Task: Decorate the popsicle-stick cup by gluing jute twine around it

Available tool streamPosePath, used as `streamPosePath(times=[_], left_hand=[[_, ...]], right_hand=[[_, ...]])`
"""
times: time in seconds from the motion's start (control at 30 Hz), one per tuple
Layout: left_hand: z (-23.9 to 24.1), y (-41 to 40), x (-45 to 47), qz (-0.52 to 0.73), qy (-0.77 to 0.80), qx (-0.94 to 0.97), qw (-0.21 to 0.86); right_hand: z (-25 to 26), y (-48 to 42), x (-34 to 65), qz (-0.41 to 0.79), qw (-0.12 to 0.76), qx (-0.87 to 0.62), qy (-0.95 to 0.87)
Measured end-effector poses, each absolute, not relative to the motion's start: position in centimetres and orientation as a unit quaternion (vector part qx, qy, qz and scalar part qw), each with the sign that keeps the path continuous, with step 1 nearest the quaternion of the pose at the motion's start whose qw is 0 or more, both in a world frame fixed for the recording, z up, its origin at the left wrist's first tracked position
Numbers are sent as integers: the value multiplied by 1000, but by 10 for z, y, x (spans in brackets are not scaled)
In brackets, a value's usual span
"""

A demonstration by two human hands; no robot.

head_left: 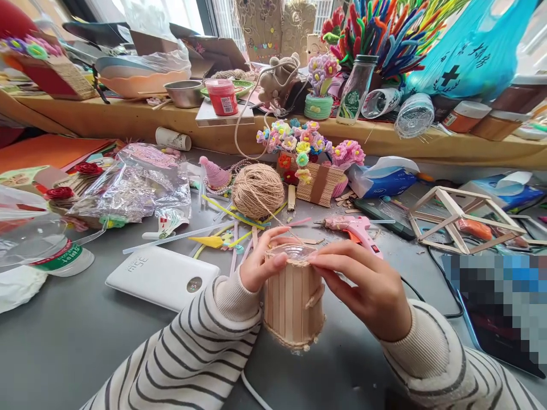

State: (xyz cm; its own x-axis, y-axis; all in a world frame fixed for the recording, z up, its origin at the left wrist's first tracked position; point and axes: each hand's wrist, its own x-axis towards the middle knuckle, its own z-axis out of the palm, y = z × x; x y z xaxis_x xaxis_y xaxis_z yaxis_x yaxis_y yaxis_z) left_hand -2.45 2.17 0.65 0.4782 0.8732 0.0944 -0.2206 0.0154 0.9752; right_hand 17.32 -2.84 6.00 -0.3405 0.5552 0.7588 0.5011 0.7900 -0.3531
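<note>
Between my hands is a clear plastic cup point(293, 299) covered on the outside with upright wooden craft sticks, with twine round its bottom edge and along its top rim. My left hand point(265, 259) is wrapped round the left side, its thumb over the rim. The thumb and fingertips of my right hand point(363, 279) pinch at the rim's right side, by the twine point(299, 263); whether they hold the twine or the rim is partly hidden. A strand runs from behind the cup to a ball of jute twine point(257, 191).
A pink glue gun point(352, 228) lies beyond my right hand. A white power bank point(162, 278) is on the left, a phone point(499, 307) on the right. A wooden stick frame point(468, 221), plastic straws and a plastic bottle point(47, 245) surround the work. A crowded ledge point(213, 131) runs behind.
</note>
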Motion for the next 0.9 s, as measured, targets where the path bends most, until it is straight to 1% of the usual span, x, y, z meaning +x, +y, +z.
streamPosePath(times=[0.1,0.23,0.27,0.33,0.43,0.6,0.73,0.9], left_hand=[[5,15,-31,415,315,577,629],[16,4,-31,417,307,557,650],[21,1,-30,425,329,533,653],[29,-4,-26,397,373,508,667],[36,-8,-22,389,391,542,634],[30,-8,-23,393,325,598,618],[21,-5,-24,433,236,606,625],[14,-2,-22,472,187,610,608]], right_hand=[[60,-30,173,9,464,-326,-823],[60,-35,173,-14,451,-314,-835],[60,-36,172,-17,447,-310,-839],[61,-38,172,-26,443,-303,-843],[61,-39,171,-41,440,-293,-848],[64,-40,171,-29,441,-283,-851],[67,-40,170,-10,441,-284,-852],[69,-40,170,1,446,-292,-846]])
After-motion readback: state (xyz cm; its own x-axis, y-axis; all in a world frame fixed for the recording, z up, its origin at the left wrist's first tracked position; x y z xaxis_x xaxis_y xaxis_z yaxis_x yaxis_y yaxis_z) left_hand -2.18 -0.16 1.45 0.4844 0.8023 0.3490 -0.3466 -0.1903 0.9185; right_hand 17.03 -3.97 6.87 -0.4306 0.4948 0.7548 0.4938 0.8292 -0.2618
